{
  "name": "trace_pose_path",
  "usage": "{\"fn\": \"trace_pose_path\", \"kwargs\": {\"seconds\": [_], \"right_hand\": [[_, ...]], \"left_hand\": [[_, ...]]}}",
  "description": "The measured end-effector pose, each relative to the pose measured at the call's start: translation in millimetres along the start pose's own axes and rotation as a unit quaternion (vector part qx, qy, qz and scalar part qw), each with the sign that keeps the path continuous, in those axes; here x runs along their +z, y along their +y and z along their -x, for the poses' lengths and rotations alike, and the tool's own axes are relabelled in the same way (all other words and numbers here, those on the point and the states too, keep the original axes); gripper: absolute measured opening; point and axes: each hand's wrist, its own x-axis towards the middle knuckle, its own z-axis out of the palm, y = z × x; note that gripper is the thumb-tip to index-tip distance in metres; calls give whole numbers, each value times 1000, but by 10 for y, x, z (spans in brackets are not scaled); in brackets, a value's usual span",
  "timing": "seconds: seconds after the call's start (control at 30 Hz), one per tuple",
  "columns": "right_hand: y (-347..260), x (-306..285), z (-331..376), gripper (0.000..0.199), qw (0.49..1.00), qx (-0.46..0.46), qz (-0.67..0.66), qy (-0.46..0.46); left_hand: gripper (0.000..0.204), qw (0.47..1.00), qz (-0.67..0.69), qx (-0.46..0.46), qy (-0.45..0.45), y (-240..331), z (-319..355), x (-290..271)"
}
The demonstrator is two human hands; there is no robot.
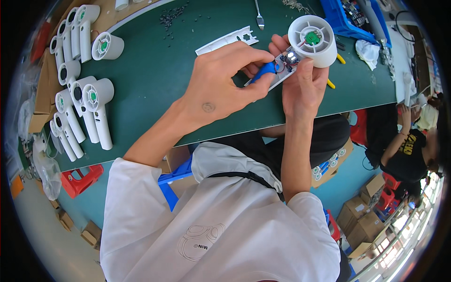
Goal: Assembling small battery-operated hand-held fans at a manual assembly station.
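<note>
My right hand [305,89] grips a white handheld fan [324,52], its round head up and its handle open toward me. A green round piece sits at the hub, and a small circuit board [290,57] with thin wires shows in the handle. Between the thumb and fingers of my left hand [218,80] is a blue cylindrical battery [265,71], at the lower end of the open handle. My fingers hide part of the battery, so I cannot tell whether it is fully seated. Just beyond my left hand lies a loose white handle cover [226,41].
Several white handheld fans [99,113] stand or lie at the table's left. Small black parts [173,17] and a metal tool [260,19] lie at the back. Yellow-handled pliers [331,84], a blue bin [345,23] and a white cloth [367,52] are at right. Another person [408,150] works farther right.
</note>
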Motion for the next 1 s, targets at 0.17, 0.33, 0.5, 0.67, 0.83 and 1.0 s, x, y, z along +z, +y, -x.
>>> {"fn": "trace_pose_path", "kwargs": {"seconds": [0.17,0.33,0.5,0.67,0.83,1.0], "right_hand": [[-27,1,-6,61,1000,10,-13,12],[-36,-2,2,62,1000,10,-8,17],[-18,11,9,63,1000,8,-5,8],[-12,11,16,64,1000,11,0,3],[-18,34,19,65,1000,5,0,4],[-17,32,15,66,1000,8,-2,-2]], "left_hand": [[28,1000,26,-3,-6,2,-10,-8],[27,1000,18,9,-21,4,-25,-10],[25,999,13,-5,-30,26,-14,0],[25,1000,7,1,-25,29,-17,2],[21,999,13,11,-31,-2,-11,7],[24,997,32,-41,-55,8,-8,-17]]}}
